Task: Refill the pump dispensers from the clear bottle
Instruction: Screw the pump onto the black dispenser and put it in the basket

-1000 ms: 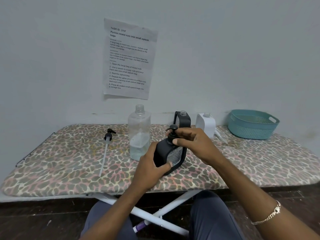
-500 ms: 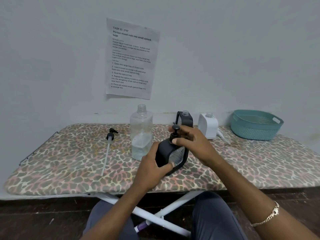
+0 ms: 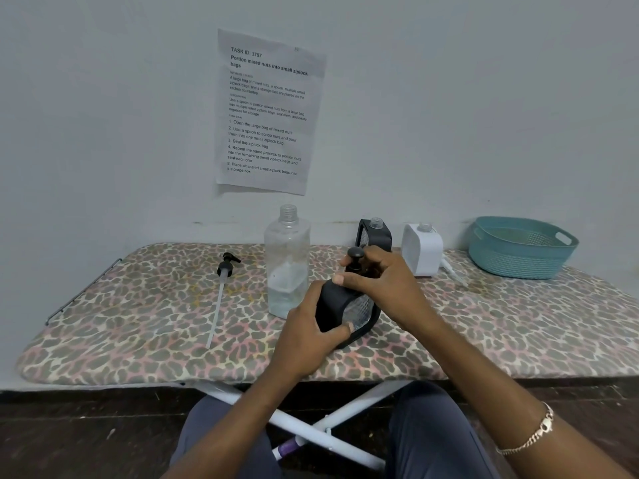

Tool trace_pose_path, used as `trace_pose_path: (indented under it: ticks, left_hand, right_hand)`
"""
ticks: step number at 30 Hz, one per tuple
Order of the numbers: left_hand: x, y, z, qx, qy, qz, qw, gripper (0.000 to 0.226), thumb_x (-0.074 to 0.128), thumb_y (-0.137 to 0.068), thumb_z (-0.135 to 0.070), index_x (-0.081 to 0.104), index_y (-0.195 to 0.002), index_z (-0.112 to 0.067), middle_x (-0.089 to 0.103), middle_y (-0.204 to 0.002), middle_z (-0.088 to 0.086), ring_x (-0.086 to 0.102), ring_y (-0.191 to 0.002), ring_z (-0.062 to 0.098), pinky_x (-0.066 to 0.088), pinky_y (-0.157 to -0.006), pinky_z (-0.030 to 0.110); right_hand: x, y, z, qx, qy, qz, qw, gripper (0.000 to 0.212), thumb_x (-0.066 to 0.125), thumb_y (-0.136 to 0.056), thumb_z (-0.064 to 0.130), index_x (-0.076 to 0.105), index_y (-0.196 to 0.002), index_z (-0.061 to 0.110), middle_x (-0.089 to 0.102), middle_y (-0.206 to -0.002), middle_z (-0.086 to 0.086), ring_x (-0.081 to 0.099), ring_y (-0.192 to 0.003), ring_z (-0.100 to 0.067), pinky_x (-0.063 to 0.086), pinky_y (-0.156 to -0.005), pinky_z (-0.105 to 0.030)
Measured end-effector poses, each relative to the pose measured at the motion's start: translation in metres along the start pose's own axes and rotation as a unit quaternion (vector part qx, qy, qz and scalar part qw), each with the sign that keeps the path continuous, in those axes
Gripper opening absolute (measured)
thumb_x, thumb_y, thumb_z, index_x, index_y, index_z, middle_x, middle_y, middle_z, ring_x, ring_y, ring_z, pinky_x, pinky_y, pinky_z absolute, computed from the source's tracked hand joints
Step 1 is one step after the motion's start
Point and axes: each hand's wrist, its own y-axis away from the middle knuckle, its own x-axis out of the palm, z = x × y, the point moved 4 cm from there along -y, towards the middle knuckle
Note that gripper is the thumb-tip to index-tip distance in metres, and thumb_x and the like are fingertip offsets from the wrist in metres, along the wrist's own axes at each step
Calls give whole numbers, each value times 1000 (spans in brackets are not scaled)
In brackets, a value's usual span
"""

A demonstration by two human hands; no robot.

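A black pump dispenser stands tilted near the board's front edge. My left hand grips its body from the left. My right hand pinches the black pump head at its neck. The uncapped clear bottle, about a third full of clear liquid, stands just left of them. Behind my right hand stand a second black dispenser and a white dispenser, both without pumps. A loose black pump with a long tube lies on the board at the left.
Everything rests on an ironing board with a leopard-print cover against a white wall. A teal plastic basket sits at the back right. A white pump tube lies beside the white dispenser. A printed sheet hangs on the wall.
My right hand has shifted its fingers round the pump head on the black dispenser. My left hand keeps the same grip on the body. The other objects have not moved.
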Motion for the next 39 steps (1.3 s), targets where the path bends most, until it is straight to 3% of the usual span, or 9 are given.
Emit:
trace_pose_path:
  ticks: [4, 8, 11, 16, 23, 31, 33, 36, 39]
  left_hand:
    - [-1, 0, -1, 1, 4, -2, 1000, 51, 81, -87, -20, 55, -129, -32, 72, -106, -11, 72, -97, 6, 61, -83, 37]
    - [0, 0, 0, -1, 6, -1, 1000, 51, 81, -87, -21, 55, -129, -31, 73, -107, -10, 72, -98, 7, 60, -84, 39]
    - [0, 0, 1, -1, 10, -2, 1000, 51, 81, -87, -20, 55, -130, -30, 73, -108, -12, 72, -99, 7, 61, -85, 39]
    - [0, 0, 1, -2, 11, 0, 1000, 52, 80, -88, -22, 54, -132, -31, 73, -110, -12, 72, -100, 7, 61, -86, 42]
    - [0, 0, 0, -1, 7, -1, 1000, 52, 80, -88, -21, 54, -132, -32, 72, -111, -11, 72, -100, 6, 61, -86, 39]
    - [0, 1, -1, 5, -2, 4, 1000, 52, 80, -89, -23, 53, -131, -33, 72, -109, -11, 72, -97, 7, 61, -82, 37]
    - [0, 0, -1, 4, 2, 1, 1000, 52, 80, -88, -22, 53, -132, -32, 72, -111, -11, 71, -99, 5, 61, -84, 35]
    - [0, 0, -1, 1, 8, 0, 1000, 52, 80, -88, -21, 54, -131, -30, 72, -112, -11, 71, -101, 5, 60, -85, 34]
    - [0, 0, 0, 2, 9, 0, 1000, 50, 80, -88, -20, 54, -130, -30, 72, -110, -11, 71, -100, 6, 60, -84, 34]
  right_hand:
    - [-3, -3, -3, 5, 11, 33, 999, 21, 81, -89, 17, 76, -107, 25, 73, -117, -2, 70, -110, -15, 56, -102, -45]
    - [-10, -4, -1, 19, -57, 94, 994, 37, 61, -86, 0, 75, -120, 10, 74, -126, -2, 67, -124, -17, 51, -110, -42]
    - [-11, -5, -4, 19, -76, 121, 990, 38, 56, -92, -11, 72, -123, 4, 74, -126, -10, 65, -128, -24, 47, -114, -47]
    - [-13, -6, -10, 21, -78, 99, 992, 31, 72, -90, -1, 75, -120, 6, 75, -124, -9, 68, -123, -27, 48, -112, -53]
    - [-5, -3, -5, 21, -44, 22, 999, 30, 88, -80, 11, 81, -108, 17, 78, -115, 1, 73, -110, -16, 57, -103, -46]
    - [1, 0, -2, 12, 2, 2, 1000, 34, 88, -82, 29, 79, -115, 34, 65, -108, 12, 67, -111, -9, 55, -104, -42]
    - [-1, -1, -1, 12, 13, 22, 1000, 34, 84, -87, 27, 77, -118, 38, 66, -116, 10, 65, -118, -9, 51, -108, -44]
    - [-5, -1, 1, 15, -3, 75, 997, 44, 71, -86, 18, 73, -129, 29, 67, -135, 5, 61, -128, -7, 46, -115, -43]
    - [-8, -1, 1, 24, -40, 113, 992, 49, 64, -90, 3, 65, -138, 14, 70, -136, 2, 59, -134, -11, 44, -116, -39]
